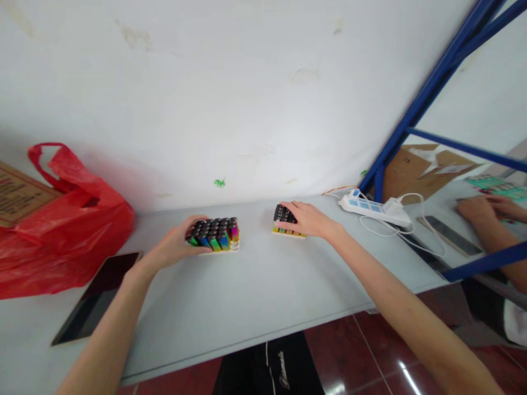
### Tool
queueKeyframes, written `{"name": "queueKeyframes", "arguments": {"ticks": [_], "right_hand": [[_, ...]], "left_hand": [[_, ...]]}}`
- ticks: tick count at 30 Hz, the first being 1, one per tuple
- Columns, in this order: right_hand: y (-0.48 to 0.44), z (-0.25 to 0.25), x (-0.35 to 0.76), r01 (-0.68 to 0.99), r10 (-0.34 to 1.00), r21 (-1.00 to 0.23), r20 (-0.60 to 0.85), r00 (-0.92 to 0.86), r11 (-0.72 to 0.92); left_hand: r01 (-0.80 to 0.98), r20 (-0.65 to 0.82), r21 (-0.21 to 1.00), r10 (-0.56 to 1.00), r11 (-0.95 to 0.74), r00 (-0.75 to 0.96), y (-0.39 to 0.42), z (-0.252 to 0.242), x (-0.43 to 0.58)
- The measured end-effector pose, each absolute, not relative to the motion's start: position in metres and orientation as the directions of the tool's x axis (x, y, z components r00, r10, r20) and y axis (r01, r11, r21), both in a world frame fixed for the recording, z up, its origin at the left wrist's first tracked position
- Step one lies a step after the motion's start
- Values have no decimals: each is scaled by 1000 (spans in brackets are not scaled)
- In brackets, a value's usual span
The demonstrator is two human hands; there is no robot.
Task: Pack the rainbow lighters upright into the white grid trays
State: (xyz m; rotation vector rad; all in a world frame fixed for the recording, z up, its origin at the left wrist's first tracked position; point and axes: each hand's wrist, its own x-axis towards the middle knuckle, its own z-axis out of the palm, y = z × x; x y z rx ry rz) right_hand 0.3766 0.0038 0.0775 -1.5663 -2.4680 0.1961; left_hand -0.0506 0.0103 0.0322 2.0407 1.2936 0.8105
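Observation:
On the grey table, a white tray of lighters (218, 236) stands left of centre, packed in rows with black tops and shiny green, blue, yellow and magenta bodies. My left hand (178, 245) clasps its left end, thumb along the near side and fingers behind. Farther right is a second tray of lighters (284, 216), with black tops and yellowish lower parts. My right hand (307, 218) grips it from the right, covering much of that side. A gap of bare table separates the two trays.
At left are a red plastic bag (78, 225), a cardboard box (22, 195) and a dark tablet (99, 296). A white power strip (374, 210) with cables lies right, by a blue metal frame (411, 115). Beyond it are another person's hands (489, 208) and a phone (448, 236).

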Motion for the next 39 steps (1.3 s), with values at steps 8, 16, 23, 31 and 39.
{"name": "queueKeyframes", "arguments": {"ticks": [8, 16, 23, 31, 39], "right_hand": [[9, 71, 364, 917, 939, -209, 133, -318, 340], [34, 85, 363, 848, 974, -502, -49, -221, 167], [41, 78, 364, 844, 990, -536, -102, -94, 25], [30, 63, 354, 862, 990, -495, -129, 48, -106], [13, 43, 338, 854, 999, -519, 18, 31, -17]], "left_hand": [[810, 456, 410, 863, -419, 216, -30, 69, -40], [620, 416, 567, 838, -542, 352, -77, 63, 87], [467, 283, 791, 913, -396, 295, -36, -5, 176], [451, 338, 799, 917, -398, 211, -10, -11, 186], [416, 260, 797, 871, -437, 417, -3, 4, 135]]}}
